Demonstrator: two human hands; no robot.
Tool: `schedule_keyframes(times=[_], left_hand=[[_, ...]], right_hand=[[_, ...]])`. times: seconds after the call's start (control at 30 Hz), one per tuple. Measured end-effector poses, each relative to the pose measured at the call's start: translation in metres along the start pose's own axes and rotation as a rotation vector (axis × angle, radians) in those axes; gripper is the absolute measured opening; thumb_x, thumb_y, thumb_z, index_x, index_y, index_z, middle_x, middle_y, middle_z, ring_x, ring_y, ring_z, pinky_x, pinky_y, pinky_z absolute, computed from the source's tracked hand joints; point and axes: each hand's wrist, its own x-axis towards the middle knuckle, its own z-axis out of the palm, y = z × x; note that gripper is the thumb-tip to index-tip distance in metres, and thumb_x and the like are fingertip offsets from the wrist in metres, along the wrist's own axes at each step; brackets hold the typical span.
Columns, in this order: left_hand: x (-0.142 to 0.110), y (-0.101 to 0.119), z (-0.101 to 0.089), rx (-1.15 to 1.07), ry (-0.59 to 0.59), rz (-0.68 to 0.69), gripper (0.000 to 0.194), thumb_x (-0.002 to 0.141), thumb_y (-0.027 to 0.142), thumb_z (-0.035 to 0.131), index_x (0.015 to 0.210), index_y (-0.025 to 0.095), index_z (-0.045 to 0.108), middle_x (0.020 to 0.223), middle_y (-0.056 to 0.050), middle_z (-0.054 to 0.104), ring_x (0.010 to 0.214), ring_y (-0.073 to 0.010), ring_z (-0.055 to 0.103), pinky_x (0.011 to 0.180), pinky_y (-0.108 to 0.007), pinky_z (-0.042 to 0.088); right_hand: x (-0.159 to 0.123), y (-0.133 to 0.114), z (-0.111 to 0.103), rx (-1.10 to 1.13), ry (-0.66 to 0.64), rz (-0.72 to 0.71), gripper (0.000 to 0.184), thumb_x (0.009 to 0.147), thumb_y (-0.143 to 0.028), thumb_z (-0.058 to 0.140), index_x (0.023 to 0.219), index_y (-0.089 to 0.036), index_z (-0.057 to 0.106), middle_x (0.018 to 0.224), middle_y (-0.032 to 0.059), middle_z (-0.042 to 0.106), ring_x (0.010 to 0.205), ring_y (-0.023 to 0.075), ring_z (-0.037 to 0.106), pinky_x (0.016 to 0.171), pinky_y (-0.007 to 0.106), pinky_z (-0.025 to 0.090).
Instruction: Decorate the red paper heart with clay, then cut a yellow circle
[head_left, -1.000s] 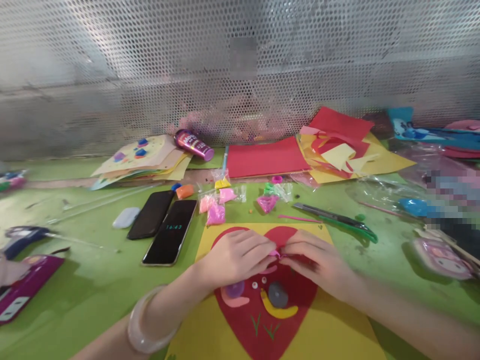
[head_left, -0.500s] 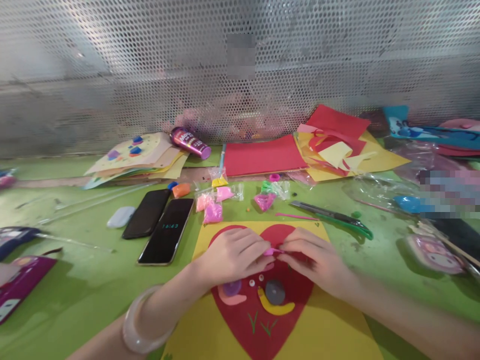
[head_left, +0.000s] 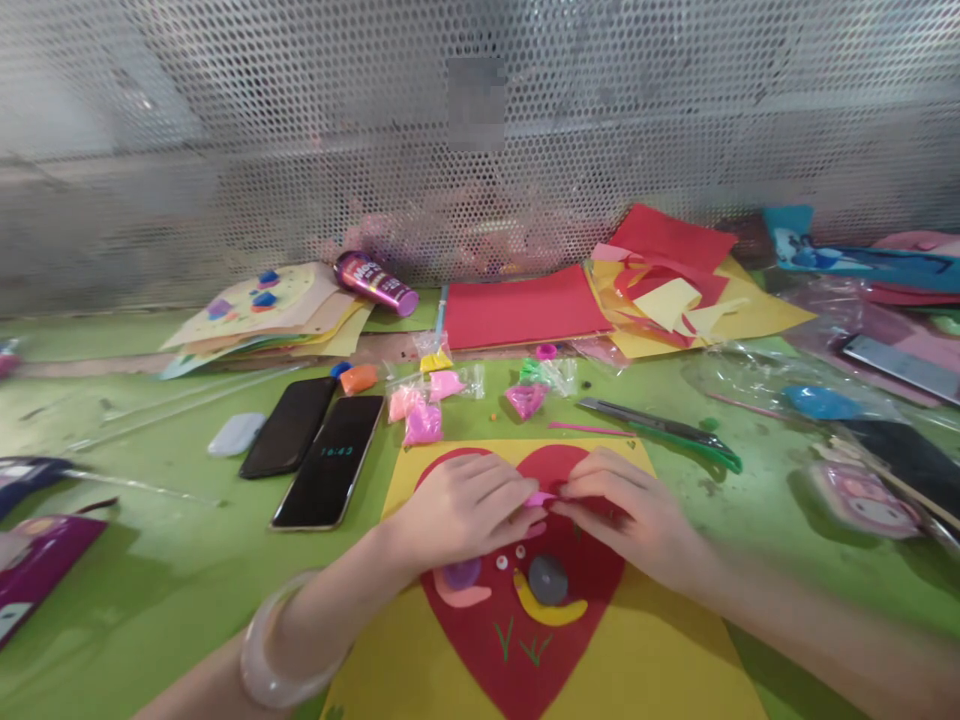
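Observation:
Pinched between the fingertips of my left hand [head_left: 472,508] is a small piece of pink modelling clay [head_left: 538,498]. My right hand [head_left: 634,505] has its thumb and fingers closed on the tapered right end of that same piece. Both hands are over a red paper heart [head_left: 517,660] on a yellow sheet [head_left: 645,660]. Below them on the heart sit a purple and pink clay snail [head_left: 463,578], a yellow clay snail with a grey shell [head_left: 549,585], two small white eyes [head_left: 511,556] and green grass strokes [head_left: 521,645]. My left wrist wears a pale bangle [head_left: 277,650].
Two phones [head_left: 330,465] lie left of the sheet. Behind it are bagged clay pieces [head_left: 424,422], a pink stick [head_left: 591,429] and a green utility knife [head_left: 660,430]. Red paper [head_left: 525,308] and a purple tube [head_left: 376,282] rest by the perforated metal panel [head_left: 300,130].
The hands stay over the heart, gripping the pink clay. Between them the clay's right end looks slightly shorter and more pointed. The whole view has shifted slightly.

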Motion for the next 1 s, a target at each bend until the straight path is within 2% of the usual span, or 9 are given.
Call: schedule_keyframes(times=[0.2,0.3,0.37,0.43,0.53,0.7,0.87,1.0], left_hand=[[-0.005,-0.004,0.0,0.015,0.033,-0.048,0.01,0.078,0.018,0.057,0.087,0.014,0.055,0.072,-0.003,0.065,0.064,-0.012,0.06,0.061,-0.024,0.051],[-0.006,-0.006,-0.001,0.003,0.041,-0.068,0.01,0.079,0.019,0.056,0.087,0.014,0.055,0.074,-0.003,0.066,0.066,-0.0116,0.061,0.062,-0.024,0.052],[-0.007,-0.007,-0.002,-0.009,0.046,-0.081,0.01,0.079,0.019,0.056,0.087,0.014,0.055,0.072,-0.003,0.066,0.065,-0.0112,0.061,0.062,-0.023,0.051],[-0.008,-0.008,-0.003,-0.027,0.043,-0.096,0.01,0.078,0.018,0.057,0.088,0.014,0.056,0.071,-0.002,0.066,0.065,-0.0111,0.061,0.061,-0.022,0.051],[-0.011,-0.01,-0.002,-0.055,0.053,-0.134,0.012,0.077,0.017,0.057,0.088,0.015,0.056,0.072,-0.001,0.066,0.066,-0.0107,0.062,0.061,-0.021,0.05],[-0.014,-0.014,0.001,-0.052,0.102,-0.199,0.01,0.077,0.017,0.057,0.087,0.017,0.057,0.071,-0.001,0.066,0.064,-0.0105,0.061,0.059,-0.02,0.049],[-0.013,-0.013,0.0,-0.117,0.104,-0.225,0.009,0.077,0.016,0.056,0.086,0.017,0.057,0.07,-0.001,0.066,0.061,-0.0102,0.06,0.056,-0.021,0.047],[-0.013,-0.011,0.001,-0.164,0.099,-0.244,0.01,0.078,0.016,0.055,0.087,0.017,0.056,0.07,-0.001,0.065,0.062,-0.0101,0.059,0.057,-0.02,0.047]], right_hand=[[0.003,-0.001,-0.005,-0.02,-0.014,-0.007,0.015,0.083,-0.01,0.05,0.094,-0.018,0.057,0.086,0.0053,0.061,0.081,0.0127,0.057,0.073,0.025,0.048],[0.006,-0.002,-0.009,-0.045,-0.021,0.012,0.002,0.082,-0.018,0.055,0.082,-0.019,0.056,0.075,0.0031,0.06,0.071,0.0129,0.056,0.067,0.026,0.048],[0.008,0.0,-0.013,-0.081,-0.028,0.014,0.005,0.08,-0.022,0.058,0.077,-0.02,0.055,0.071,0.0023,0.059,0.069,0.0134,0.054,0.065,0.027,0.048],[0.009,0.004,-0.016,-0.141,-0.037,-0.003,0.003,0.082,-0.021,0.055,0.081,-0.02,0.057,0.076,0.0034,0.059,0.074,0.0147,0.054,0.069,0.029,0.047],[0.011,0.016,-0.022,-0.234,-0.078,-0.001,0.014,0.086,-0.021,0.048,0.09,-0.023,0.061,0.087,0.0056,0.056,0.083,0.0166,0.053,0.074,0.032,0.047],[0.011,0.032,-0.03,-0.318,-0.13,0.079,0.012,0.08,-0.03,0.057,0.075,-0.023,0.064,0.091,0.0067,0.048,0.086,0.02,0.047,0.077,0.038,0.045],[0.01,0.038,-0.028,-0.316,-0.23,0.131,0.013,0.082,-0.026,0.054,0.078,-0.023,0.066,0.094,0.0072,0.049,0.092,0.0222,0.045,0.081,0.042,0.043],[0.01,0.041,-0.027,-0.315,-0.221,0.169,0.015,0.079,-0.032,0.057,0.07,-0.021,0.063,0.095,0.0075,0.049,0.091,0.0224,0.045,0.08,0.042,0.045]])
